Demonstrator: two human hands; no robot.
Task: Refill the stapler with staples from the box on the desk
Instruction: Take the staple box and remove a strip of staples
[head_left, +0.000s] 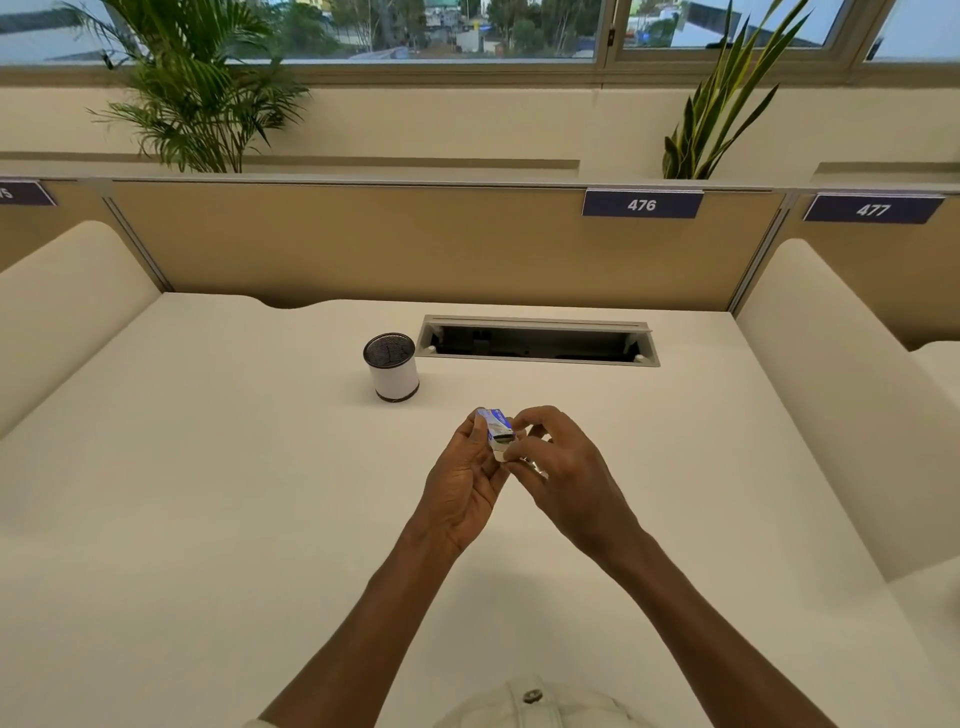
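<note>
A small blue and white staple box (497, 423) is held above the middle of the desk (208, 493). My left hand (465, 480) grips it from the left and below. My right hand (558, 462) touches the box's near open end with its fingertips; a small shiny piece shows under those fingers, too small to identify. No stapler is visible.
A white cylindrical pen holder (392, 366) with a black mesh rim stands just beyond the hands. Behind it lies an open cable tray slot (537, 343). Tan partition panels and cream side dividers bound the desk. Plants stand beyond.
</note>
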